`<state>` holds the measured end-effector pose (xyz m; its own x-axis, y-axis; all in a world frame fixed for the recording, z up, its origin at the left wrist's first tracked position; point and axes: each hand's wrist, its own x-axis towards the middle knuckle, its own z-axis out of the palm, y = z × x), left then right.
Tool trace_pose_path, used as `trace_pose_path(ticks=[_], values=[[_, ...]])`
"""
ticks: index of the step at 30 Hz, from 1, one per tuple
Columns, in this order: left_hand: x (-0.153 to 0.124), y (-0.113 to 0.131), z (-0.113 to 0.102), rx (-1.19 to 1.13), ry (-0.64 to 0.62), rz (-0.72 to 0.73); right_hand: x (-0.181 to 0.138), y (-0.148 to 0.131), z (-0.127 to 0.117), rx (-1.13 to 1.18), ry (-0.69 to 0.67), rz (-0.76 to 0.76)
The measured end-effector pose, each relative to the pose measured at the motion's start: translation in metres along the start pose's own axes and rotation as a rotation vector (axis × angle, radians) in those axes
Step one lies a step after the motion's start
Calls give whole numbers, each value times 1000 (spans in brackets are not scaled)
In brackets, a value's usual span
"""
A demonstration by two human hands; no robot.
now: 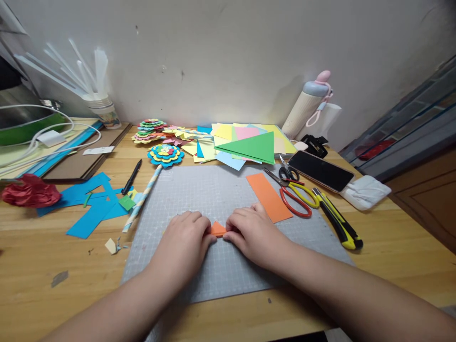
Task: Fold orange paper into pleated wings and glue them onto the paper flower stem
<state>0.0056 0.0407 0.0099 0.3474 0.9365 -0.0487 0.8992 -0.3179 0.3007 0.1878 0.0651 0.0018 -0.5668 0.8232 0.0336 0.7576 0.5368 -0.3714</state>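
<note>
My left hand (185, 240) and my right hand (249, 232) meet in the middle of a grey cutting mat (213, 190). Both have their fingers curled and pinch a small folded orange paper piece (218, 229), which shows only as a little wedge between the fingertips. An orange paper strip (269, 196) lies flat on the mat just beyond my right hand, not touched.
Red and yellow scissors (297, 194), a yellow utility knife (338, 221) and a phone (319, 170) lie right of the mat. Coloured paper sheets (249, 142) and paper flowers (166, 154) sit behind it. Blue scraps (89, 202), a pen (131, 176) and a striped straw (142, 197) lie left.
</note>
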Motion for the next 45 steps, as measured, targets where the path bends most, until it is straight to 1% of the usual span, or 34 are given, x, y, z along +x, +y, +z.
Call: trace_pose_path(ticks=[6, 10, 17, 19, 22, 27, 38, 45], values=[[2, -3, 3, -31, 8, -36, -2, 1, -1, -15, 26, 23], [3, -3, 2, -27, 8, -43, 1, 3, 0, -11, -2, 15], [4, -4, 0, -54, -2, -47, 3, 2, 2, -157, -54, -42], [6, -4, 0, -64, -5, -39, 3, 2, 1, -136, -52, -35], [7, -6, 0, -74, -5, -26, 2, 3, -1, -33, -35, -17], [7, -8, -1, -56, 15, -2, 2, 5, -2, 108, -32, -38], [6, -9, -4, 23, 88, 58, 7, 6, -3, 107, -14, -22], [5, -8, -4, 64, 83, 73, 10, 10, -3, 153, -13, -17]])
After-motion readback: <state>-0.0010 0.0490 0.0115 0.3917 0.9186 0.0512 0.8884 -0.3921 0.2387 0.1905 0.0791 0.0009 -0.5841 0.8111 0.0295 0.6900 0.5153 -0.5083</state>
